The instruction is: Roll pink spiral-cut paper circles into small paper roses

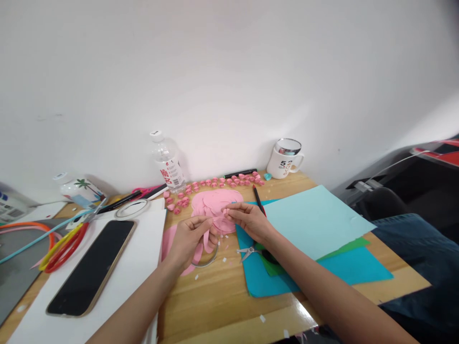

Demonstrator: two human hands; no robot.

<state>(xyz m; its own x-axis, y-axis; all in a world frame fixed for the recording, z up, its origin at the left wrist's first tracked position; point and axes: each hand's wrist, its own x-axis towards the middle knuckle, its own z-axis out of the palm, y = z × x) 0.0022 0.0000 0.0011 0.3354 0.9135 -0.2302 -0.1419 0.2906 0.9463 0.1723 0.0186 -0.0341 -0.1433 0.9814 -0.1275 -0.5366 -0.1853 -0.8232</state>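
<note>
A pink strip [217, 219] is being pinched closely by the left hand [191, 239] and right hand [251, 222] over the tabletop [201, 306], toward its far edge; its ends are being obscured. Scissors [247, 251] are being partly covered by the right forearm [308, 277].

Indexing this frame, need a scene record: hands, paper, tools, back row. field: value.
left hand: pinching pink paper strip
right hand: pinching small pink piece; join to strip unclear
beyond hands: pink paper pile, small pink folded pieces
right: light-blue sheet over green sheet
tool: small scissors, blades open
left: smartphone on white paper
by wall: plastic bottle, white mug
</note>
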